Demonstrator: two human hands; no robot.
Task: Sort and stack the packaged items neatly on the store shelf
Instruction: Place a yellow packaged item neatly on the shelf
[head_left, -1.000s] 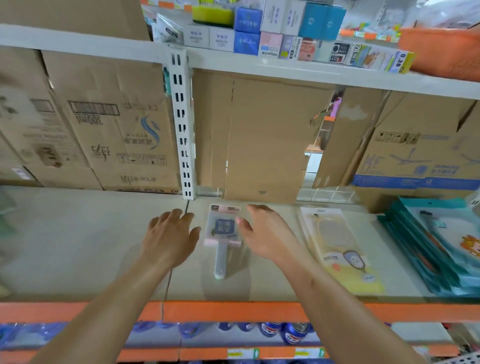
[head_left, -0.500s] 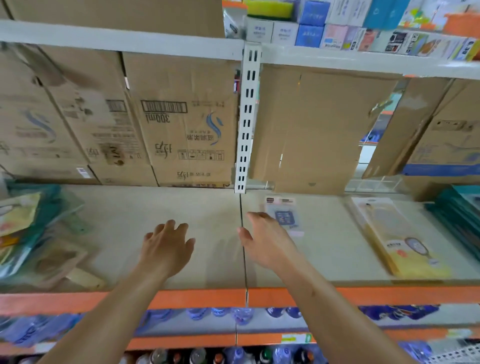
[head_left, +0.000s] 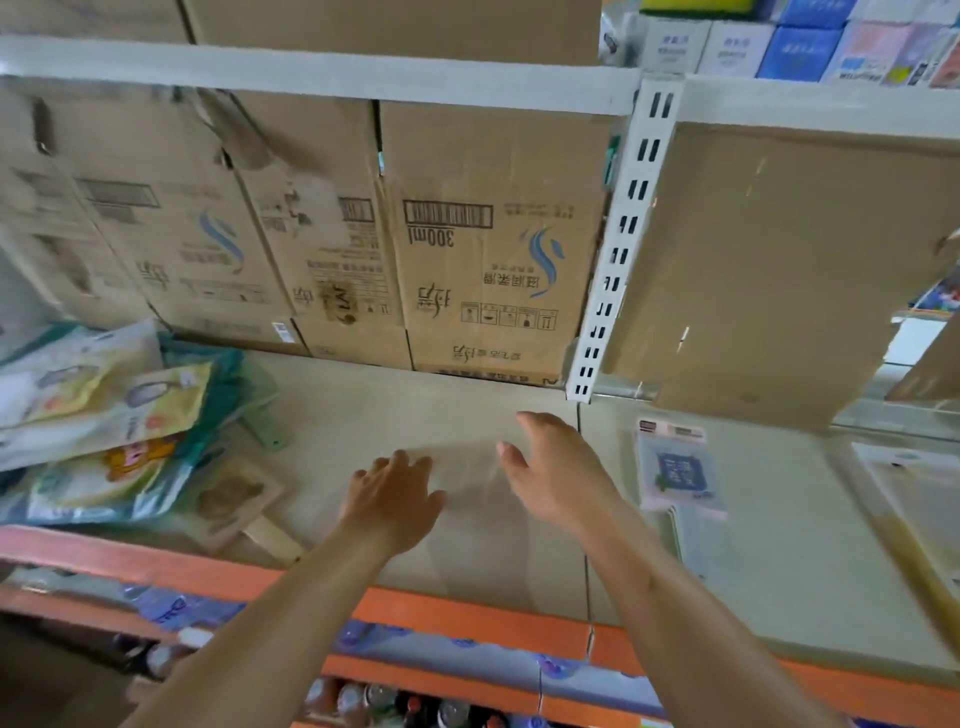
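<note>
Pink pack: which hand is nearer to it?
Right. The right hand is just left of the pink pack, not touching; the left hand lies farther left, beyond it.

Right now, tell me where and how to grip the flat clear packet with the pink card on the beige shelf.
Probably pinch the flat clear packet by its left long edge, coming from the left with the right hand, which hovers beside it. It lies flat on the beige shelf, so a fingertip should slip under.
</note>
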